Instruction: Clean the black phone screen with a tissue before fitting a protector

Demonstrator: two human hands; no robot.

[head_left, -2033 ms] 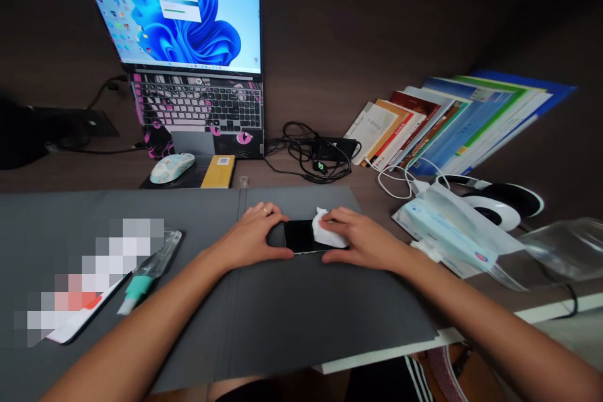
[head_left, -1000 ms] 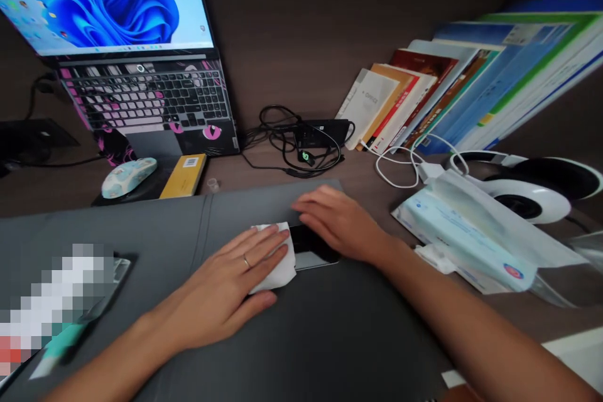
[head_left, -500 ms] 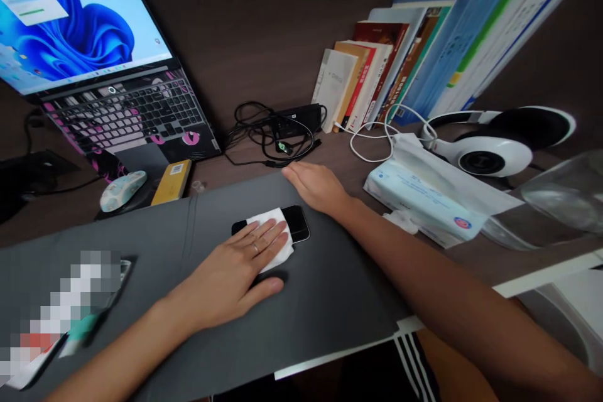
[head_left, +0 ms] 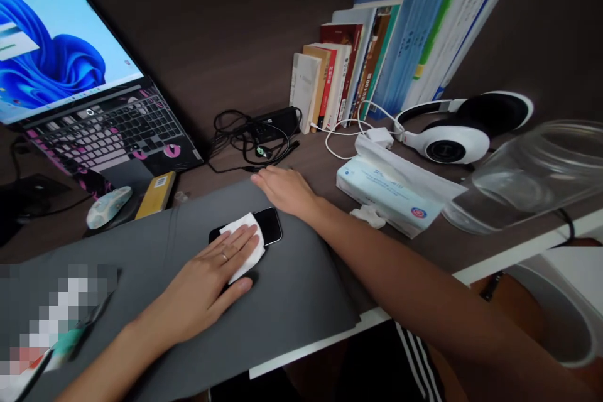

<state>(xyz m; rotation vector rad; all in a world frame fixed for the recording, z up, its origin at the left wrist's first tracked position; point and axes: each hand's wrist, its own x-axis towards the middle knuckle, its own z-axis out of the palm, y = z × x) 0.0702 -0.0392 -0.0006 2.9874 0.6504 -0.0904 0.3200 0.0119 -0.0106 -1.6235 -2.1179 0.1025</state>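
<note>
A black phone [head_left: 269, 224] lies flat on a grey desk mat [head_left: 292, 292]. A white wipe [head_left: 245, 245] covers its left part. My left hand [head_left: 207, 276] lies flat on the wipe, fingers stretched out and pressing it onto the phone; a ring shows on one finger. My right hand [head_left: 282, 190] rests palm down on the mat's far edge just behind the phone, fingers extended and holding nothing.
An open laptop [head_left: 94, 119] stands at back left, with a mouse [head_left: 108, 206] and yellow box [head_left: 155, 195] in front. Black cables [head_left: 254, 138], books [head_left: 377, 56], white headphones [head_left: 461, 132], a tissue pack [head_left: 391, 191] and a clear jar [head_left: 532, 176] sit to the right.
The wipe passed from my right hand to my left, which now presses it on the phone. My right hand moved off to the mat's far edge. The view swung right.
</note>
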